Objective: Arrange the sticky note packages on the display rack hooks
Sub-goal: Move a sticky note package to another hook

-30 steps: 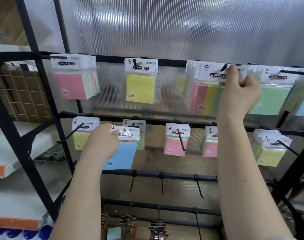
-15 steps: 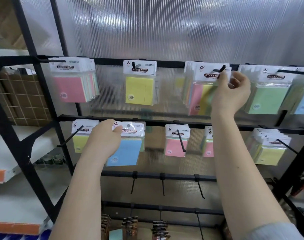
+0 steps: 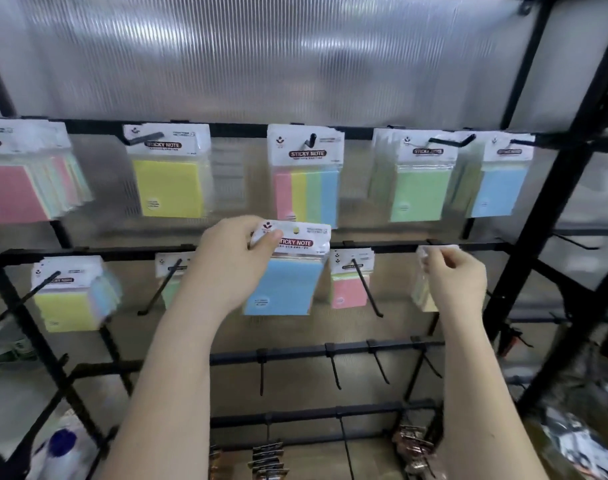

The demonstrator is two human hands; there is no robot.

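— What are the hands doing at mid-frame?

— The left hand (image 3: 233, 261) is pinching the white header of a blue sticky note package (image 3: 285, 271), thumb on its front, holding it off any hook. The right hand (image 3: 456, 277), right of centre, is curling its grip around a blurred pale package (image 3: 425, 289).

— And beyond them?

— A pink pack (image 3: 351, 278) is hanging on its hook (image 3: 366, 287) between the hands. Higher up, a four-colour pack (image 3: 307, 178) and a yellow pack (image 3: 171, 174) are hanging on the display rack (image 3: 551, 188).
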